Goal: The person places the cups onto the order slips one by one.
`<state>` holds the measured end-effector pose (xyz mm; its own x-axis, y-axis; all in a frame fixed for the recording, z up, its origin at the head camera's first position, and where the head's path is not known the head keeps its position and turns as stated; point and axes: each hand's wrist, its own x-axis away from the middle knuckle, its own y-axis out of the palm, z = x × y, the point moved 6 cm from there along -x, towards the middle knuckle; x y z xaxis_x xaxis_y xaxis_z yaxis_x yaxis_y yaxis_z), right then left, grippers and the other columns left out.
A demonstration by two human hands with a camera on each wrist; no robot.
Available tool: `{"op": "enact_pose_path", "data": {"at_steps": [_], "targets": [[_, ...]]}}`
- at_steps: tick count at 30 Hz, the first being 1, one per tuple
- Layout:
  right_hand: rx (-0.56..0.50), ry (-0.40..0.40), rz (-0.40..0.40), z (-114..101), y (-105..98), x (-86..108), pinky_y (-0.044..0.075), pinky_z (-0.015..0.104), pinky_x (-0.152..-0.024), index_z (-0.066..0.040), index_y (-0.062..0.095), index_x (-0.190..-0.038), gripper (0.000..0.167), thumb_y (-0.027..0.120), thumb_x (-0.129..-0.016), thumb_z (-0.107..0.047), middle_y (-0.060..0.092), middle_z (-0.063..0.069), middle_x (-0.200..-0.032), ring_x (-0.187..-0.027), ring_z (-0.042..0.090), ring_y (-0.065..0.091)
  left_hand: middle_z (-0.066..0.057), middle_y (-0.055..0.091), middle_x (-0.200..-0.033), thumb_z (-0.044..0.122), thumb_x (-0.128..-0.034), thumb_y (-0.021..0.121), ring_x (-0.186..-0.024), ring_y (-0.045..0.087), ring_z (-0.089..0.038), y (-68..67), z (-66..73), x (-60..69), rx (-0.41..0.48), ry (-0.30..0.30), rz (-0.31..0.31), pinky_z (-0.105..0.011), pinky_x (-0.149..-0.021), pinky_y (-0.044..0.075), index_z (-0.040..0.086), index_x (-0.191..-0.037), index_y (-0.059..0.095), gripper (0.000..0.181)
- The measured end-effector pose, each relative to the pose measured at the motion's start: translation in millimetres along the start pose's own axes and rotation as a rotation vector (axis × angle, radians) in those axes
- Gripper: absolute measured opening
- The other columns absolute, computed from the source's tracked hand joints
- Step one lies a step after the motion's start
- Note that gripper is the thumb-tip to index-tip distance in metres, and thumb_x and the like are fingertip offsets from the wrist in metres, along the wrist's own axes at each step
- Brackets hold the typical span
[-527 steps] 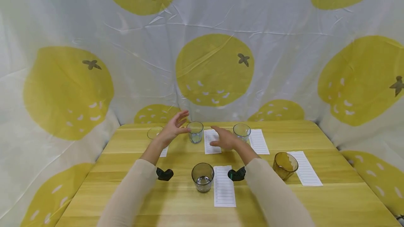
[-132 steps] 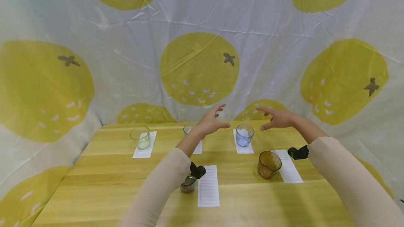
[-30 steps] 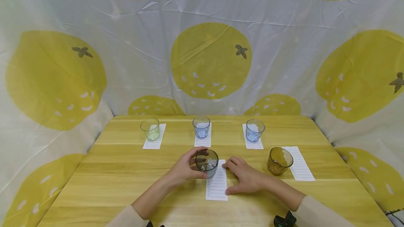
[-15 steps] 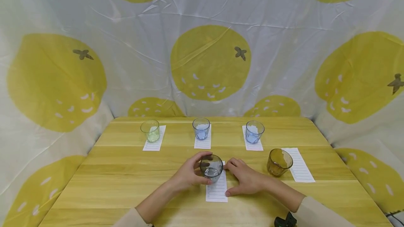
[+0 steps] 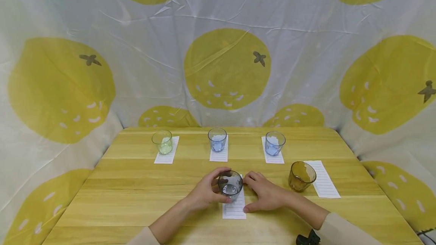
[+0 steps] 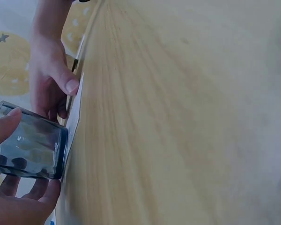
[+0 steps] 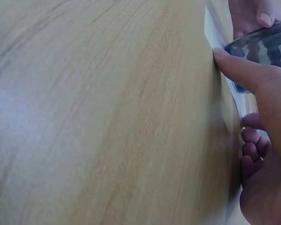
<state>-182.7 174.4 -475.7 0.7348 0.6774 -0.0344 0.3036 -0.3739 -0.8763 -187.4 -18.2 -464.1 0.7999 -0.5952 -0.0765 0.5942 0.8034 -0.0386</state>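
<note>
My left hand [image 5: 204, 192] grips a smoky grey glass [image 5: 230, 185] from its left side, thumb in front and fingers behind. The glass is upright over a lined white paper slip [image 5: 234, 212] near the middle of the table; in the left wrist view its base [image 6: 61, 152] is at the slip, and whether it fully rests there I cannot tell. My right hand [image 5: 267, 193] lies at the slip's right edge. In the right wrist view its thumb [image 7: 239, 65] touches the paper's edge, while its other fingers [image 7: 253, 140] are bent loosely by the table.
Along the back, a green glass [image 5: 162, 143], a blue glass [image 5: 217, 141] and another blue glass [image 5: 274, 144] each stand on a paper slip. An amber glass [image 5: 301, 177] stands to the right, left of its slip [image 5: 325, 181]. A lemon-print curtain [image 5: 228, 67] surrounds the wooden table [image 5: 136, 184].
Over the last second my left hand shifted the grey glass rightward and nearer across its slip; the right hand stayed. Earlier, both hands were at the back, where the glasses now stand on their slips.
</note>
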Motion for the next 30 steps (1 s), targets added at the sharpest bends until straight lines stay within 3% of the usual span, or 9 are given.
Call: {"op": "enact_pose_path", "data": {"at_steps": [11,22,30], "targets": [[0.002,0.006,-0.003,-0.5,-0.4,0.5,0.045,0.036,-0.094,-0.013,0.058,-0.135,0.074,0.082,-0.082,-0.060,0.047,-0.004,-0.122,-0.111,0.017,0.044,-0.019,0.048,-0.148,-0.011,-0.0789,0.084,-0.130,0.052,-0.044,0.2,-3.3,-1.0,0.015,0.006,-0.019,-0.043,-0.104,0.050,-0.003,-0.152,0.039,0.087],[0.011,0.001,0.003,-4.2,-2.3,-0.7,0.045,0.035,-0.092,-0.014,0.058,-0.128,0.069,0.083,-0.081,-0.058,0.049,-0.002,-0.121,-0.108,0.017,0.044,-0.018,0.050,-0.145,-0.014,-0.0767,0.085,-0.131,0.051,-0.042,1.7,-2.1,-1.0,0.024,-0.005,0.022,-0.046,-0.105,0.048,-0.002,-0.151,0.042,0.086],[0.015,0.005,0.003,-0.6,-0.7,-0.3,0.045,0.035,-0.092,-0.014,0.057,-0.128,0.069,0.083,-0.081,-0.058,0.048,-0.003,-0.121,-0.108,0.017,0.044,-0.020,0.051,-0.144,-0.012,-0.0774,0.085,-0.130,0.053,-0.042,3.0,-3.8,-2.4,0.006,0.010,0.018,-0.044,-0.104,0.049,-0.004,-0.151,0.041,0.087]]}}
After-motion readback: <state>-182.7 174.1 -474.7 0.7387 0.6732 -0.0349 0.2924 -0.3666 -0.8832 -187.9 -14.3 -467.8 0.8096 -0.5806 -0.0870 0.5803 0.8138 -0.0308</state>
